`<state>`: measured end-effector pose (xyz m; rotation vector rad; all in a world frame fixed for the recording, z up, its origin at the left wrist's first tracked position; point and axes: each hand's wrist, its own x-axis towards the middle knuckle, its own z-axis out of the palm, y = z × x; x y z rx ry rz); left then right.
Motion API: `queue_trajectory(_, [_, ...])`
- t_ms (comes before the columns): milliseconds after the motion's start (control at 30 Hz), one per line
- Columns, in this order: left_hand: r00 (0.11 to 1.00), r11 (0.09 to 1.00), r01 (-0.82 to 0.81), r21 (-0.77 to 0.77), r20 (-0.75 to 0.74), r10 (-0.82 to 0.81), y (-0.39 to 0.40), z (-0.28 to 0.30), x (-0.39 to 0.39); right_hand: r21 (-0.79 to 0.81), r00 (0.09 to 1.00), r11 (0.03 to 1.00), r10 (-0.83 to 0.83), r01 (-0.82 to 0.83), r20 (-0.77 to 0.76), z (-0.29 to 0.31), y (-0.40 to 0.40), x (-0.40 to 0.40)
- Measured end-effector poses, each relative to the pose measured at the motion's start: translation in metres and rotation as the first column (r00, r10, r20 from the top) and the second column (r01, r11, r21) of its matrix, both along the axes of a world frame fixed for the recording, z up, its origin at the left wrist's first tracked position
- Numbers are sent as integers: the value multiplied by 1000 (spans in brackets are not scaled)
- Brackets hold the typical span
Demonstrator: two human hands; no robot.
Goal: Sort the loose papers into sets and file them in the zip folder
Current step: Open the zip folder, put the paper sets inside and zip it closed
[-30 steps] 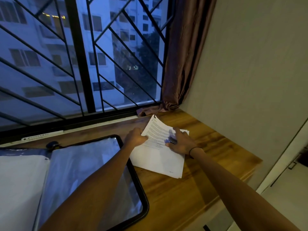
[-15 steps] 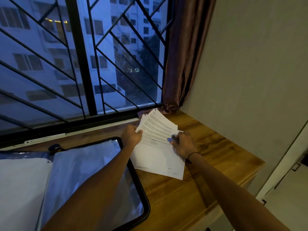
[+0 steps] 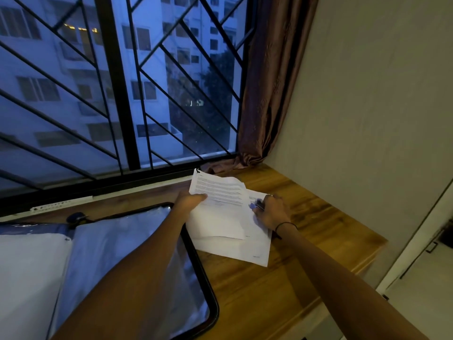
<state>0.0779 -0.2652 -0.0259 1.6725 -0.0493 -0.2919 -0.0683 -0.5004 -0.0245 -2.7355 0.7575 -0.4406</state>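
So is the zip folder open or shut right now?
Open. The zip folder lies spread flat on the desk, its clear inner pocket exposed and its black zip edge running around it.

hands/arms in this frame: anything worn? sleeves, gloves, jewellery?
Both forearms are bare: no sleeves or gloves in view. The right hand has a thin dark band around its wrist and what looks like a ring on one finger. The left hand shows nothing worn.

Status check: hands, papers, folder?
Left hand pinching printed sheets, lifted off the pile. Right hand pinning the pile, pen in its fingers. Zip folder open beside, nothing blocking.
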Motion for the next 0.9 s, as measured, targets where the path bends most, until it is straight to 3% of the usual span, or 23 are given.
queue_trajectory(200, [985, 989, -132, 62, 122, 124, -6, 2, 0, -1, 999, 999, -45, 45, -1, 1, -1, 1])
queue_trajectory(333, [976, 985, -173, -7, 135, 172, -2, 8, 2, -43, 997, 996, -73, 72, -38, 4, -2, 2])
queue_trajectory(467, [993, 993, 103, -63, -47, -106, 2, 11, 6, -74, 994, 993, -96, 91, -56, 6, 1, 4])
queue_trajectory(533, [989, 992, 104, -67, -96, -110, -2, 5, 1, -84, 994, 992, -98, 93, -56, 6, 1, 5])
queue_trajectory(633, [998, 998, -50, -38, 38, 51, -6, 0, -7, -77, 994, 994, -84, 79, -65, 6, -1, 4])
queue_trajectory(700, [986, 998, -59, 1, 154, 58, -6, 9, -13, -64, 994, 994, -89, 85, -62, 6, -2, 4])
queue_trajectory(800, [973, 998, -63, -28, 222, 68, -1, 28, -15, -55, 993, 993, -101, 104, 66, 8, -2, 5])
queue_trajectory(900, [972, 994, -67, -88, 220, 85, 13, 48, -13, -11, 974, 999, 36, -35, 223, 14, 0, 18])
